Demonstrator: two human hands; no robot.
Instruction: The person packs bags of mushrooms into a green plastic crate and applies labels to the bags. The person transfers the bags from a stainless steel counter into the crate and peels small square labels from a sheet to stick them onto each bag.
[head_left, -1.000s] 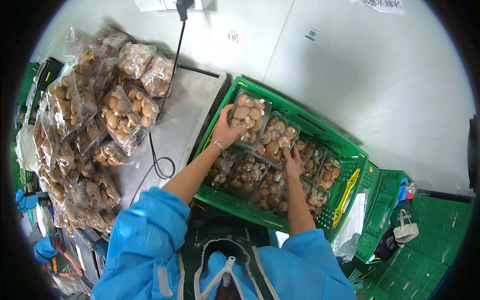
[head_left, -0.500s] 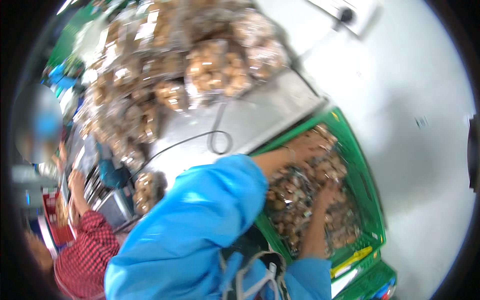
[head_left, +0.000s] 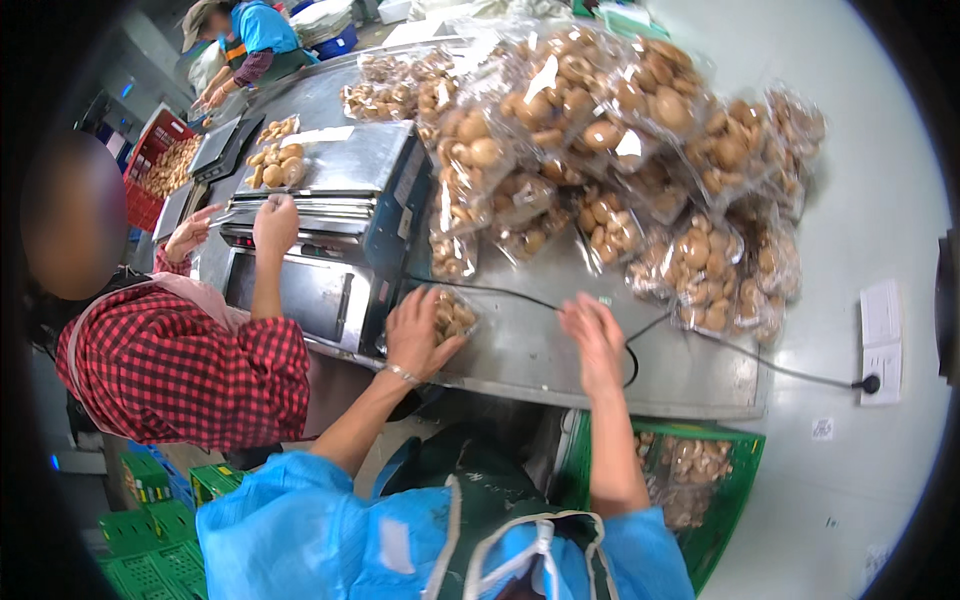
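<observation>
My left hand (head_left: 418, 332) lies on a clear bag of brown mushrooms (head_left: 455, 315) at the near edge of the steel table. Its fingers are spread, with the thumb along the near side of the bag; part of the bag is hidden under the hand. My right hand (head_left: 595, 345) is over the bare steel to the right, beside a black cable. Its fingers are stretched out, slightly blurred, and nothing shows in them. Beyond both hands, many filled mushroom bags (head_left: 610, 225) are heaped on the table (head_left: 520, 365).
Below the table's right end stands a green crate (head_left: 735, 490) with bagged mushrooms. A cable (head_left: 765, 372) runs to a wall socket (head_left: 880, 345). At left, a co-worker in a checked shirt (head_left: 190, 360) handles clear film at a sealing machine (head_left: 345, 225). Another person (head_left: 255, 45) works farther back.
Both hands have left the mushroom bags in the green crate and are now over the table. My left hand has come onto a single bag, and the view has swung left.
</observation>
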